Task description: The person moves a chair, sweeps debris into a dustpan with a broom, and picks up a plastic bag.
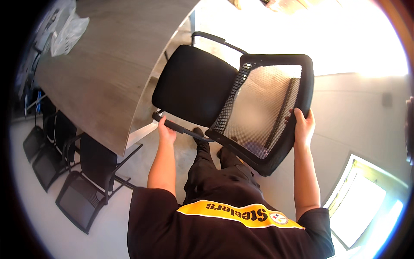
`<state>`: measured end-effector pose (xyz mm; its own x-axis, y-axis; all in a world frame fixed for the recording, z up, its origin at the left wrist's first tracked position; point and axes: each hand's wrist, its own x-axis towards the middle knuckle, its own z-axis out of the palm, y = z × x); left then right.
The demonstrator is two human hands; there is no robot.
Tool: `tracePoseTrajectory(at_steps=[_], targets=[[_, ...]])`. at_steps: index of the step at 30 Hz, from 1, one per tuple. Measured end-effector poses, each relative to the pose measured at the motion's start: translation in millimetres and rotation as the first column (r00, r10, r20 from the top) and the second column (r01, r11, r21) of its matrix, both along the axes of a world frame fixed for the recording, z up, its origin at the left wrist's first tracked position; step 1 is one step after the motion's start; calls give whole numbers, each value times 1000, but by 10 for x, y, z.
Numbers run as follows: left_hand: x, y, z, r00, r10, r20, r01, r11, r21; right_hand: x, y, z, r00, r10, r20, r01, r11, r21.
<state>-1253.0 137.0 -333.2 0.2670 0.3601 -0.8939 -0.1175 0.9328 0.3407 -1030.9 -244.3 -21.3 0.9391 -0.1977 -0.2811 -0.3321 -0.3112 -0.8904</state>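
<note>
In front of me is a black office chair (196, 84) with a padded seat, two armrests and a see-through mesh back. My left hand (166, 131) is closed round the front part of the near armrest (183, 129). My right hand (304, 125) grips the outer edge of the mesh backrest (263, 103), its fingertips showing through the mesh. The seat's front faces the table, and its front edge lies close to the table's side. The chair's legs are mostly hidden beneath the seat and back.
A long brown table (108, 56) fills the upper left, with a clear plastic bag (69, 34) on it. Several more black mesh chairs (79, 200) stand along its end at the left. Behind the chair, a pale wall (349, 112) and a bright window (358, 203) show at the right.
</note>
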Motion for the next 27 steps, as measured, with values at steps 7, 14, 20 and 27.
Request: tracePoseTrajectory(at_steps=[7, 14, 20, 27], targets=[[-224, -391, -47, 933, -328, -148, 344, 934, 97, 37, -539, -285, 1000, -2, -27, 2, 1000, -5], [105, -1338, 936, 618, -706, -346, 786, 554, 274, 76, -1004, -565, 946, 324, 29, -325, 938, 120], [688, -2570, 2139, 441, -897, 0, 792, 389, 470, -93, -1937, -583, 903, 286, -321, -117, 882, 457], [970, -3148, 2853, 97, -882, -462, 261, -425, 866, -181, -2204, -473, 920, 192, -340, -97, 956, 278]])
